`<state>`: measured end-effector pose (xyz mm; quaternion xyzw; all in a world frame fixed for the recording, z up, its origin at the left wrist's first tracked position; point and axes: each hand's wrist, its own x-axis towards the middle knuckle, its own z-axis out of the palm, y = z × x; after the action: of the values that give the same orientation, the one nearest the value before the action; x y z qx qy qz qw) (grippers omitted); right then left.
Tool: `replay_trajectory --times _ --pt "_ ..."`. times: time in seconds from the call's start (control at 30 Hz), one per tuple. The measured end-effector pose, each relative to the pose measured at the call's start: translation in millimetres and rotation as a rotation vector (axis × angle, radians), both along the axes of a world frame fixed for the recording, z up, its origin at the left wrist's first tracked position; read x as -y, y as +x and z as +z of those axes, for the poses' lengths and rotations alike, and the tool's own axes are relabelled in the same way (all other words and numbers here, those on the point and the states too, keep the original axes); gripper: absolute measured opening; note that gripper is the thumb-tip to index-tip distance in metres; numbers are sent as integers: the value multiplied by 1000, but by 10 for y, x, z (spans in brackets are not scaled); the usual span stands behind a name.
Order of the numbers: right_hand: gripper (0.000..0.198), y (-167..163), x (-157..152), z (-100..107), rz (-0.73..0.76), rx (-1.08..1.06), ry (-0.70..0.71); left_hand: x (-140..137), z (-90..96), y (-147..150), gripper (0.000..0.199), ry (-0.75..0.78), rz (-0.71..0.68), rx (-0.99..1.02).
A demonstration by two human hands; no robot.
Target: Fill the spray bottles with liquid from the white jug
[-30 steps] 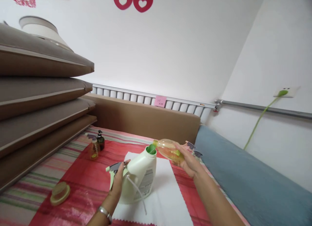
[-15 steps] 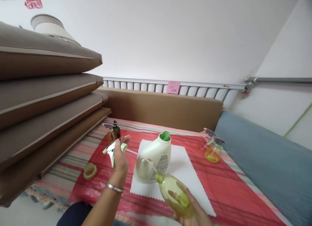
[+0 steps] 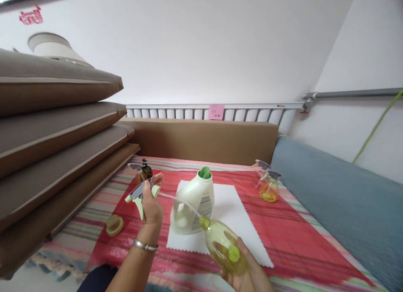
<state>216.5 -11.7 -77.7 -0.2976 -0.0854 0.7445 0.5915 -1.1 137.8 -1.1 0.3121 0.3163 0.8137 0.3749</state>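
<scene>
My left hand [image 3: 152,203] is closed around a spray trigger head [image 3: 138,196] with a grey top and pale green lever. From it a thin dip tube [image 3: 181,201] runs right, its tip at the neck of a yellow-green see-through bottle [image 3: 217,240]. My right hand [image 3: 248,262] grips that bottle near its base, tilted with the neck up and to the left. Whether the tube's tip is inside the neck I cannot tell. Behind them a large white jug [image 3: 197,203] with an open green spout stands on a white sheet [image 3: 237,216].
Two spray bottles [image 3: 269,189] stand at the right, two darker bottles [image 3: 145,169] at the back left. A round cap [image 3: 114,224] lies left on the red sheet [image 3: 277,224]. Stacked cushions [image 3: 63,128] rise at the left; a brown board [image 3: 201,138] closes the back.
The view has shifted slightly, so most things sit a little further left. The spray head has turned a little in my left hand; both hands keep their hold.
</scene>
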Motion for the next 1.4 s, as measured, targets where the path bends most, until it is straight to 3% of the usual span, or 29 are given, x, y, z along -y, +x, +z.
replay_trajectory --times 0.17,0.37,0.63,0.77,0.93,1.23,1.4 --pt "67 -101 22 79 -8 -13 47 197 -28 232 42 5 -23 -102" --pt "61 -342 21 257 -49 26 142 585 -143 627 38 63 -303 -261" --pt "74 -366 78 271 -79 25 112 781 1 678 39 43 -533 -78" --pt "70 -396 101 305 -61 40 108 773 67 630 39 18 -494 -13" --pt "63 -470 104 358 -68 62 126 719 113 557 37 48 -321 3" --pt "61 -596 71 507 -134 181 150 697 111 395 33 91 -229 -520" --pt "67 -637 49 449 -128 117 122 691 147 395 36 105 -300 -544"
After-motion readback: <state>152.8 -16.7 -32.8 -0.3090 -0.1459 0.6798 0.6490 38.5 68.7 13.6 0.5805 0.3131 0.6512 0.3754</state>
